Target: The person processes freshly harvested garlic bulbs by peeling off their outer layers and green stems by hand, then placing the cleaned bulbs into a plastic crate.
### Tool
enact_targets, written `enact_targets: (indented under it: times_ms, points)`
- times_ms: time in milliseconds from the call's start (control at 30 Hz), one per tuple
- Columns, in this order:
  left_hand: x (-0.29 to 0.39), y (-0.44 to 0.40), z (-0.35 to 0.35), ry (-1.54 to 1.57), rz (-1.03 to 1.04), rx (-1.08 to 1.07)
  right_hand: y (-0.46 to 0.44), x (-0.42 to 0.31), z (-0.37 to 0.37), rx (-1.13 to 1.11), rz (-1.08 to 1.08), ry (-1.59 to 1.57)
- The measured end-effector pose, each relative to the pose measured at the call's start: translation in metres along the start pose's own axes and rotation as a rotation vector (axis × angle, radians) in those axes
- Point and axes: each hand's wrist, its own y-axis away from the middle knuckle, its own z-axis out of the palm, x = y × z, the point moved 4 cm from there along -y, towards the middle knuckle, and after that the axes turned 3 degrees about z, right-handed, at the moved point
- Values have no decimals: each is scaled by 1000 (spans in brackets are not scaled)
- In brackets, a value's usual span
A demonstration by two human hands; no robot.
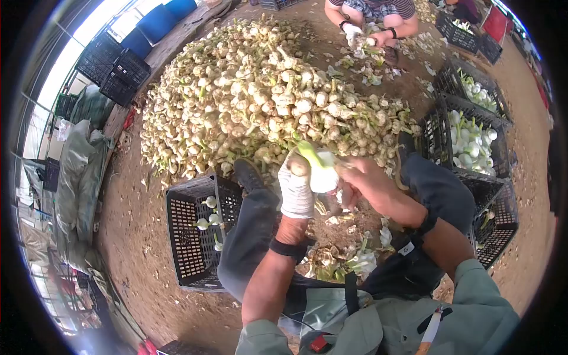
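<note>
In front of my knees I hold a large white garlic bulb [323,177] with a short green stem pointing up and left. My left hand [296,188], in a white glove, is closed around the bulb's left side. On the other side, the bare fingers of my right hand [368,183] are curled against the bulb; their tips are partly hidden. Just beyond my hands rises a big heap of unpeeled garlic [236,89]. Loose skins and leaf scraps [349,257] lie on the ground between my legs.
A black crate [190,248] with a few white bulbs stands left of my leg. Several crates line my right, one of them [500,142] filled with white bulbs. Across the heap, another person's hands [370,38] work over scraps. Blue barrels [158,23] stand far left.
</note>
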Motion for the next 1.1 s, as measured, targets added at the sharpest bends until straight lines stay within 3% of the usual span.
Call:
enact_targets:
  times_ms: [67,167,233,433,500,600,667,900,1000,1100]
  points:
    - [-2,2,6,-116,81,-82,3,-5,1,24,-11,37]
    - [-10,3,6,-53,-62,-9,9,-5,-5,69,-38,115]
    - [-7,3,13,-47,-136,9,9,1,-7,-27,-100,122]
    - [-24,7,2,167,-376,141,16,8,-13,-32,-43,102]
    - [-16,5,4,154,-369,150,17,7,-13,-2,-18,109]
    - [-13,5,4,53,-292,183,20,-3,-13,124,-160,316]
    - [-14,4,3,-9,-229,209,23,-12,-9,233,-432,531]
    - [-19,7,-2,-74,-252,256,23,-13,-8,236,-490,635]
    - [-15,5,0,-130,-139,250,25,-12,-11,228,-419,782]
    - [-18,4,-2,-172,-122,247,23,-4,-11,238,-534,824]
